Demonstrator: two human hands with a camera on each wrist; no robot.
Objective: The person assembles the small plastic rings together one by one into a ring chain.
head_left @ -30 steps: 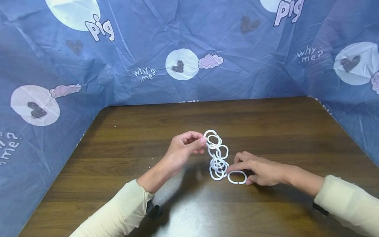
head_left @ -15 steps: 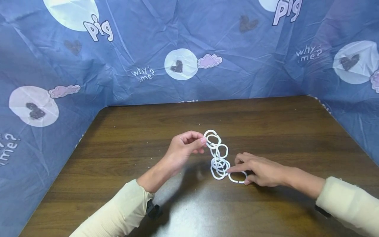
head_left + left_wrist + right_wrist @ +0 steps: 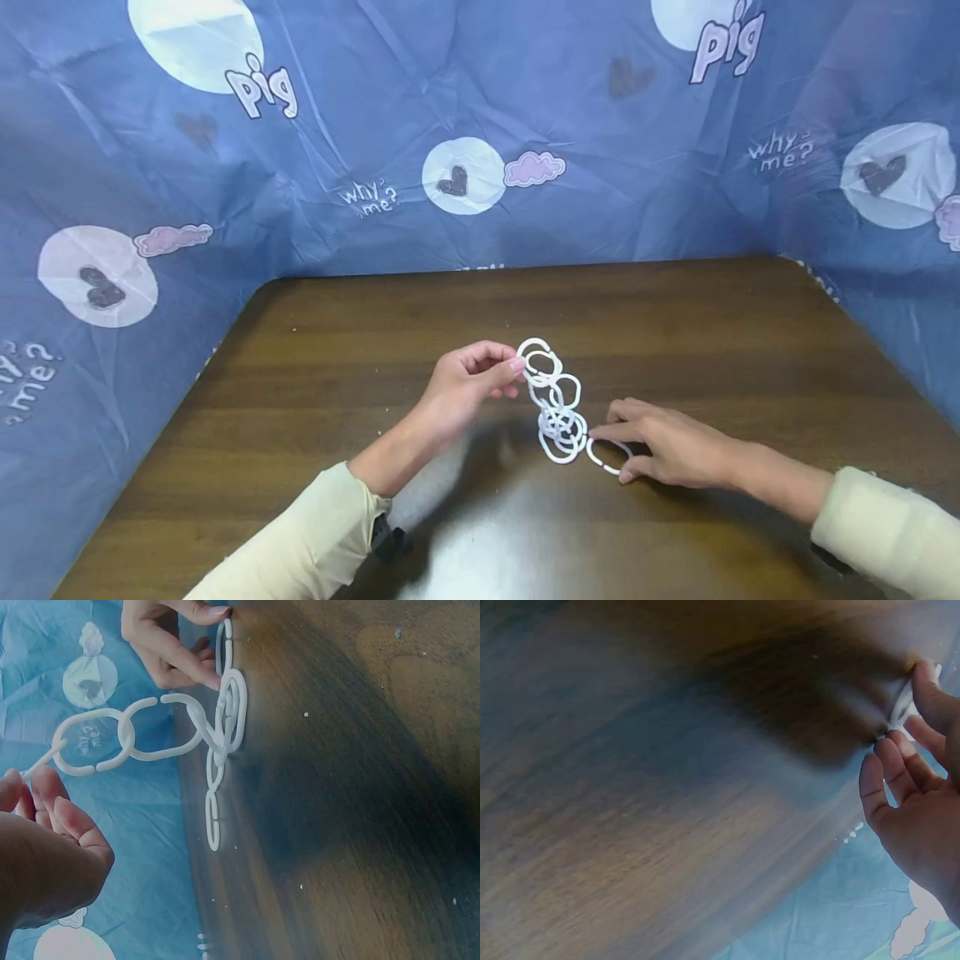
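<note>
In the head view my left hand [image 3: 468, 385] pinches the top of a chain of white plastic C-shaped links between thumb and fingertips. The upper links hang raised and stretched out in the left wrist view, while the lower ones [image 3: 558, 425] bunch together on the wooden table. Right beside that bunch, my right hand [image 3: 675, 447] holds a white link [image 3: 591, 454] between thumb and index finger, one at each end of it. Part of this link is hidden behind the fingers. In the right wrist view only a white sliver shows past the fingers.
The brown wood-grain table [image 3: 360, 333] has rounded far corners. A blue patterned cloth [image 3: 585, 100] hangs behind it and along both sides. Small white specks dot the tabletop.
The link at my right hand has turned and shifted slightly right with the fingers. My left hand keeps its pinch almost in place. The head view has tilted slightly.
</note>
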